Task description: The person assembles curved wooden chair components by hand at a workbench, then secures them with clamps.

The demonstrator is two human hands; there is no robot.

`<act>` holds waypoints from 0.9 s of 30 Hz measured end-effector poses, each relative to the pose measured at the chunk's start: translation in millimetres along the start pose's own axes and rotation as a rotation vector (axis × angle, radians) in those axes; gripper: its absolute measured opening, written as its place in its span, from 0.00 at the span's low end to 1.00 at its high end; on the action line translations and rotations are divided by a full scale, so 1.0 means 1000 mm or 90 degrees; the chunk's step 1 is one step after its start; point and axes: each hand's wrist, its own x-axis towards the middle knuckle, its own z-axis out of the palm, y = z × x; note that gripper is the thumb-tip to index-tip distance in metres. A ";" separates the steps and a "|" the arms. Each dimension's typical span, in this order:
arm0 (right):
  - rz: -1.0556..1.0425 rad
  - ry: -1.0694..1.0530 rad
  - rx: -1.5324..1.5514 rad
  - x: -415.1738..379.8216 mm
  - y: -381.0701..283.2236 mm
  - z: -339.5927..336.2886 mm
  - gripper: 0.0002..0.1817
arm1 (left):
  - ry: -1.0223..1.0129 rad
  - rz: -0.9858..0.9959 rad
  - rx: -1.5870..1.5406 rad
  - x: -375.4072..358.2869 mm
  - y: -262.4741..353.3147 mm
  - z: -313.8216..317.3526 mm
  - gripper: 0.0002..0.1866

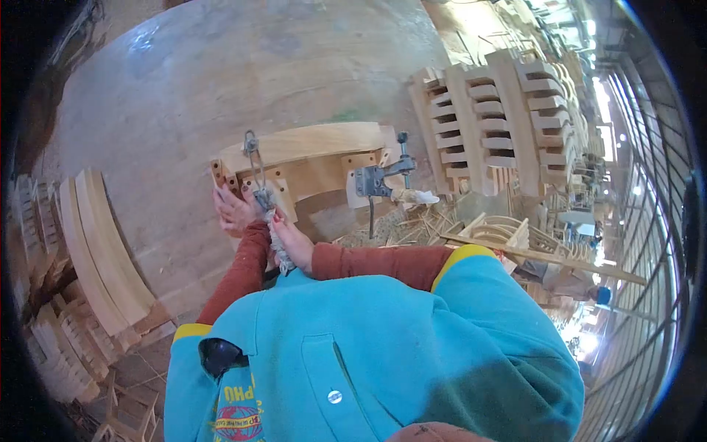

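A curved wooden piece lies in a wooden clamping jig on the wide table. My left hand is closed at the left end of the work, thumb and fingers against the holed wooden block. My right hand wraps round the cloth-bound handle of the left toggle clamp, close to my body. At the jig's right end sits a second toggle clamp, its wrapped handle pointing right with no hand on it.
The large worn tabletop stretches away ahead. Stacked slotted wooden parts stand at the right. Long curved boards lie at the left. Wood scraps and curved frames are heaped to the right, beside a barred wall.
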 end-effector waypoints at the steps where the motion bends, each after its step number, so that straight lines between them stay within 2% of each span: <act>1: 0.047 0.009 -0.016 0.003 0.000 0.001 0.30 | 0.015 0.001 -0.014 0.001 0.002 0.000 0.29; 2: 0.093 0.015 -0.033 0.004 0.000 0.003 0.31 | 0.014 0.005 -0.007 0.002 0.003 0.002 0.29; 6: 0.284 0.027 0.005 -0.051 -0.059 0.020 0.24 | 0.002 0.007 0.010 0.000 -0.001 0.001 0.29; 7: 0.258 -0.057 0.070 -0.057 -0.064 0.013 0.19 | 0.003 0.007 0.005 0.002 0.001 -0.001 0.29; 10: 0.245 -0.162 0.176 -0.070 -0.094 0.010 0.18 | -0.008 0.002 0.027 0.001 -0.002 0.005 0.30; 11: 0.192 -0.204 0.147 -0.085 -0.110 0.010 0.21 | -0.037 -0.004 0.055 0.001 -0.006 0.010 0.30; 12: 0.141 -0.249 0.118 -0.099 -0.128 0.008 0.26 | -0.046 -0.037 -0.015 0.004 0.002 -0.001 0.30; 14: -0.055 -0.254 -0.056 -0.117 -0.146 -0.006 0.38 | -0.056 -0.103 -0.156 0.014 0.020 -0.033 0.29; 16: -0.108 -0.309 -0.157 -0.128 -0.158 -0.034 0.40 | 0.079 0.150 -0.311 0.051 0.011 -0.047 0.31; 18: -0.104 -0.249 -0.143 -0.130 -0.150 -0.061 0.40 | 0.076 0.362 -0.298 0.090 0.045 -0.085 0.35; 20: -0.100 -0.213 -0.158 -0.129 -0.134 -0.073 0.39 | -0.145 0.566 -0.079 0.123 0.076 -0.084 0.36; 23: -0.101 -0.223 -0.218 -0.134 -0.118 -0.074 0.35 | -0.280 0.679 0.099 0.113 0.102 -0.069 0.38; 25: -0.101 -0.246 -0.261 -0.137 -0.114 -0.069 0.32 | -0.495 0.652 0.142 0.119 0.107 -0.046 0.41; 26: -0.142 -0.252 -0.332 -0.141 -0.116 -0.072 0.31 | -0.602 0.635 0.168 0.125 0.106 -0.028 0.42; 27: -0.181 -0.257 -0.403 -0.145 -0.119 -0.077 0.31 | -0.609 0.641 0.037 0.133 0.088 0.008 0.43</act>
